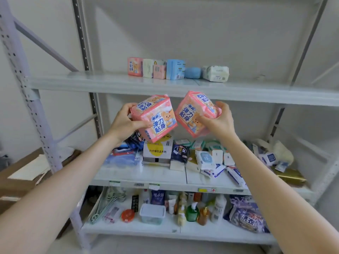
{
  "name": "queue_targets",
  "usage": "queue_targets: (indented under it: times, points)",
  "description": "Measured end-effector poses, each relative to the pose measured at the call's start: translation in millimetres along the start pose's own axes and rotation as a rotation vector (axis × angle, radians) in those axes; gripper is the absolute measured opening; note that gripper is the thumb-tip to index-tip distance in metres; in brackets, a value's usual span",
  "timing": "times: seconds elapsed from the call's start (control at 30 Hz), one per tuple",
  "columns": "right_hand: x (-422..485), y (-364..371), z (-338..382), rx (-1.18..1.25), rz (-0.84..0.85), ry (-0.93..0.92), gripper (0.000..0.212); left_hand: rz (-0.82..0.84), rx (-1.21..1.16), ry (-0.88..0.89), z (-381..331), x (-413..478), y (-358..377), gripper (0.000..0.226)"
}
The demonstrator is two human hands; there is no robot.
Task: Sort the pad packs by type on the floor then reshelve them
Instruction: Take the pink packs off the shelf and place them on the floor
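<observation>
My left hand (123, 121) grips one pink pad pack (156, 117) with a bear print. My right hand (220, 120) grips a second, matching pink pad pack (194, 112). Both packs are raised side by side, tilted, just below the front edge of the upper shelf (91, 83). On that shelf stands a row of packs: a matching pink pack (135, 66), a pale yellow pack (148, 68), a small pink pack (159, 71), a blue pack (175, 69), a rounded blue pack (192, 72) and a white pack (216, 73).
The middle shelf (165, 177) is crowded with tissue packs, wipes and small boxes. The bottom shelf (146, 229) carries bottles, a lidded plastic tub (152, 213) and a detergent bag (247, 215). Cardboard boxes (16, 180) lie at the left. Grey uprights frame the rack.
</observation>
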State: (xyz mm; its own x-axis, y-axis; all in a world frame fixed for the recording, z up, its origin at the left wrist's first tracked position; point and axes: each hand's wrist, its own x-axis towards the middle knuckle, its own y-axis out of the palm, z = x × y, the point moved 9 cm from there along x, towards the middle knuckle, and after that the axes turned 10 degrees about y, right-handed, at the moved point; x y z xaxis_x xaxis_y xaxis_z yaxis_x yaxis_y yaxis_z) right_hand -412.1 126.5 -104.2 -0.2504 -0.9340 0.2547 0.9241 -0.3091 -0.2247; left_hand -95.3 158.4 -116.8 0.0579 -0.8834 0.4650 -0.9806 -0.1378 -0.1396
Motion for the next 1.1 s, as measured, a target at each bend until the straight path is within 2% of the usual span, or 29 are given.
queue_targets:
  times: [0.17,0.33,0.63,0.73,0.87,1.1]
  points:
    - [-61.2,0.0,-75.0,-0.076,0.061,0.146,0.102,0.024,0.014,-0.167,55.2,-80.1,14.6,0.091]
    - [-113.1,6.1,-141.3,-0.105,0.094,0.261,0.089,0.062,0.068,-0.286,107.9,-139.8,24.6,0.085]
    - [-199.8,26.5,-284.1,-0.279,0.152,0.474,0.074,0.195,0.121,-0.553,229.9,-255.4,44.4,0.092]
    - [-229.2,35.1,-339.2,-0.305,0.223,0.578,0.078,0.275,0.186,-0.636,268.7,-292.7,52.6,0.093]
    - [-264.9,42.4,-398.0,-0.323,0.257,0.681,0.082,0.333,0.174,-0.718,316.3,-332.6,63.5,0.078]
    - [-307.4,64.4,-484.6,-0.405,0.323,0.776,0.081,0.386,0.208,-0.799,405.5,-368.2,62.7,0.080]
